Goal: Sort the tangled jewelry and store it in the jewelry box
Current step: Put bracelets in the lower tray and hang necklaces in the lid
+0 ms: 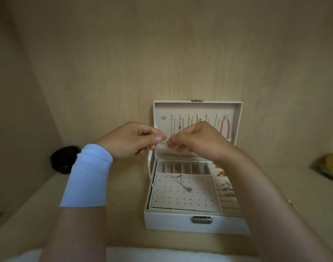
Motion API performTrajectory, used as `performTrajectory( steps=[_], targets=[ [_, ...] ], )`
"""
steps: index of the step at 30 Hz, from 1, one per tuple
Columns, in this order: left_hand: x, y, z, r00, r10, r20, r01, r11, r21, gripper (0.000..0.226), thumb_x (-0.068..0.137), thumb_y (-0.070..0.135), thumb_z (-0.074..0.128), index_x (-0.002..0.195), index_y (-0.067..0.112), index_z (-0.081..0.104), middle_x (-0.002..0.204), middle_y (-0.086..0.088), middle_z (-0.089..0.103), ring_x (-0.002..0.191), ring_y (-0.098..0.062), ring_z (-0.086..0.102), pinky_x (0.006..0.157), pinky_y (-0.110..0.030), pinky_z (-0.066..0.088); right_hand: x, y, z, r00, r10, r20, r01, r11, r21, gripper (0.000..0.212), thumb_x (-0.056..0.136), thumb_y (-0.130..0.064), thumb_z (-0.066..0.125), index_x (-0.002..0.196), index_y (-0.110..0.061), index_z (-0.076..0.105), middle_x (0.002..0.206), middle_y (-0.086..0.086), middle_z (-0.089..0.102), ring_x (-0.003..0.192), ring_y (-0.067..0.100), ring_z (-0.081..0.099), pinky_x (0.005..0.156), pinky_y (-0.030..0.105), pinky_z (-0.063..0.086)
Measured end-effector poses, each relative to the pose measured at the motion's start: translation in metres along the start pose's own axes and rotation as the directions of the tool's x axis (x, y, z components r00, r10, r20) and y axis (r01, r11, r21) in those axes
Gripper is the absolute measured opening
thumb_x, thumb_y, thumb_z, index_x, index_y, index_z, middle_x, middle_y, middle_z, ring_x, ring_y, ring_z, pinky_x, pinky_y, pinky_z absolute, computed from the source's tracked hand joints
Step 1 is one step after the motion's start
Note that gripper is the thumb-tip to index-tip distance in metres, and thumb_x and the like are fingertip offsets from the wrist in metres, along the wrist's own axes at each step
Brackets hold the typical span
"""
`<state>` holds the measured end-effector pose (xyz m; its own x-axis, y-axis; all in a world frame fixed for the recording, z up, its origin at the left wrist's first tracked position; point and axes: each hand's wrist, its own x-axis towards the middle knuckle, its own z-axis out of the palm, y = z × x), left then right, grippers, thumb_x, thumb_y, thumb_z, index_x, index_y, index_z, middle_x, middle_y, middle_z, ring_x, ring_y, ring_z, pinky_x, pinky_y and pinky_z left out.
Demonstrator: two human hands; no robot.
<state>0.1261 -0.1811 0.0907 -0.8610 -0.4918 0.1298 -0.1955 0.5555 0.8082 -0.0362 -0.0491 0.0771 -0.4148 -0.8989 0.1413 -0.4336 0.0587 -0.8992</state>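
Note:
A white jewelry box [171,222] stands open on the wooden shelf, its lid [238,118] upright. Several chains and a pink cord [224,125] hang inside the lid. A silver necklace with a pendant [189,189] lies on the perforated earring tray [173,199]. Rings [226,187] sit in the slots at the box's right. My left hand [131,138] and my right hand [196,140] are raised in front of the lid, fingertips almost touching. Both pinch a piece of jewelry too fine to make out.
A black round case [63,159] lies at the left by the side wall. A glass dish with yellow pieces [332,167] sits at the far right. A white cloth [162,255] lies along the near edge. Wooden walls close the back and left.

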Motion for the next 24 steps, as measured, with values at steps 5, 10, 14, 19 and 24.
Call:
performTrajectory(
  steps=[5, 10, 14, 19, 24],
  targets=[
    [0.009, -0.01, 0.009, 0.988, -0.034, 0.152, 0.04, 0.999, -0.036, 0.024, 0.1, 0.029, 0.053, 0.107, 0.021, 0.074, 0.062, 0.009, 0.048, 0.055, -0.007, 0.043, 0.057, -0.018, 0.041, 0.006, 0.002, 0.007, 1.0, 0.004, 0.019, -0.008, 0.975, 0.222, 0.024, 0.1, -0.018, 0.059, 0.093, -0.001, 0.073, 0.072, 0.009, 0.071, 0.065, 0.017, 0.067, 0.062, 0.022, 0.056],
    [0.021, -0.018, 0.021, 0.999, 0.003, 0.049, 0.008, 0.976, -0.219, 0.032, 0.093, 0.044, 0.059, 0.066, 0.029, 0.069, 0.074, -0.002, 0.055, 0.067, -0.012, 0.051, 0.067, -0.025, 0.043, 0.009, 0.007, 0.006, 0.999, 0.027, -0.026, -0.021, 0.973, 0.229, 0.028, 0.103, -0.024, 0.052, 0.083, -0.011, 0.066, 0.056, 0.003, 0.049, 0.051, 0.022, 0.051, 0.062, 0.036, 0.054],
    [0.027, -0.027, 0.017, 1.0, 0.019, 0.005, -0.011, 0.769, -0.64, 0.033, 0.093, 0.033, 0.057, 0.061, 0.023, 0.062, 0.092, -0.004, 0.07, 0.083, -0.018, 0.065, 0.085, -0.033, 0.054, 0.01, 0.009, 0.001, 0.994, 0.075, -0.082, -0.05, 0.962, 0.268, 0.025, 0.101, -0.023, 0.049, 0.08, -0.014, 0.058, 0.059, 0.002, 0.035, 0.046, 0.017, 0.031, 0.049, 0.029, 0.038],
    [0.032, -0.028, 0.017, 0.99, -0.075, -0.122, -0.043, 0.657, -0.753, 0.026, 0.101, 0.023, 0.05, 0.078, 0.012, 0.055, 0.06, 0.0, 0.049, 0.052, -0.016, 0.047, 0.061, -0.035, 0.056, 0.013, 0.015, 0.005, 0.984, 0.046, -0.169, -0.012, 0.981, 0.196, 0.026, 0.101, -0.027, 0.055, 0.083, -0.012, 0.067, 0.058, -0.001, 0.038, 0.045, 0.013, 0.031, 0.046, 0.026, 0.032],
    [0.039, -0.029, 0.02, 0.853, -0.163, -0.495, -0.07, 0.905, -0.419, 0.026, 0.09, 0.028, 0.067, 0.07, 0.015, 0.058, 0.056, 0.005, 0.047, 0.051, -0.012, 0.04, 0.051, -0.024, 0.041, 0.03, 0.012, 0.019, 0.911, -0.089, -0.403, 0.129, 0.989, 0.071, 0.018, 0.094, -0.025, 0.069, 0.082, -0.015, 0.076, 0.048, -0.017, 0.054, 0.046, 0.001, 0.049, 0.055, 0.018, 0.04]
  ],
)
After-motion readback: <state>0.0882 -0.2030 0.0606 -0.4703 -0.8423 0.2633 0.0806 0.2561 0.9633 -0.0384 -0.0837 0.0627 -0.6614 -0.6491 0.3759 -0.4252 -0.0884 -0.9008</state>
